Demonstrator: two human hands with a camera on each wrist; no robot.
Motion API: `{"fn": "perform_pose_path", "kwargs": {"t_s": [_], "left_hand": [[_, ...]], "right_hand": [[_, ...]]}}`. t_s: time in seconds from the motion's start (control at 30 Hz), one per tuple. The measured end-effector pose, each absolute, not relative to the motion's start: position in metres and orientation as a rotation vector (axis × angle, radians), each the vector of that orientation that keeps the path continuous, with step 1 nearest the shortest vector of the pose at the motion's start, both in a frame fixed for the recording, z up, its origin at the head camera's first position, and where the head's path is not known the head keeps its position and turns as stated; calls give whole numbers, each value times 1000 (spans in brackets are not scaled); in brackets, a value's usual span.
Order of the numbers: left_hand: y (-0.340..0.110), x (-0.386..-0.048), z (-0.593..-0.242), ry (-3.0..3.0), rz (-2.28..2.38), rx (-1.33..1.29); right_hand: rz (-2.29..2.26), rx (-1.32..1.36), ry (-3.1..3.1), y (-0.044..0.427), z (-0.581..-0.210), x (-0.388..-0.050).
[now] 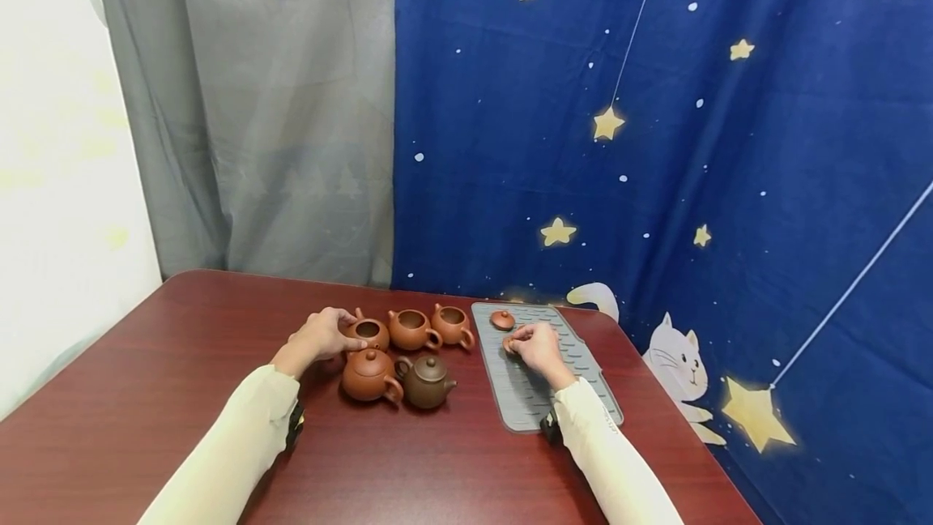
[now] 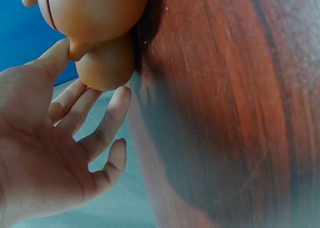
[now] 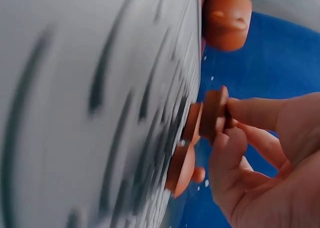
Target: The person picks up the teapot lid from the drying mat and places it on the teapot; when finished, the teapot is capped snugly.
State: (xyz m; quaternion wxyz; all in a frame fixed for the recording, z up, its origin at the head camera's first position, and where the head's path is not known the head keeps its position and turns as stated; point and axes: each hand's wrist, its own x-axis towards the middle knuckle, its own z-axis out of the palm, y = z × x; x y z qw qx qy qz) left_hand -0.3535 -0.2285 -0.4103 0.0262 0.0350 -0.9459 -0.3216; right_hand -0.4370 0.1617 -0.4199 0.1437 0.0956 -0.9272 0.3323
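Head view shows the right hand (image 1: 541,349) pinching a lid (image 1: 508,344) over the mat (image 1: 516,416), the left hand (image 1: 321,340) gripping an open pot (image 1: 372,334); lidding seems underway, the next move likely needing a level carry to that pot.

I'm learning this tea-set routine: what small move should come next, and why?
Probably carry the lid in the right hand from over the gray mat toward the leftmost open teapot: the left hand holds that pot, and its mouth is uncovered.
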Motion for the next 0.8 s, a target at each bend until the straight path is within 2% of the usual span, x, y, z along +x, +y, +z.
{"fn": "perform_pose_path", "kwargs": {"t_s": [0.8], "left_hand": [[-229, -355, -410, -2914, -1011, 112]], "right_hand": [[1193, 471, -2510, 76, -397, -416]]}}
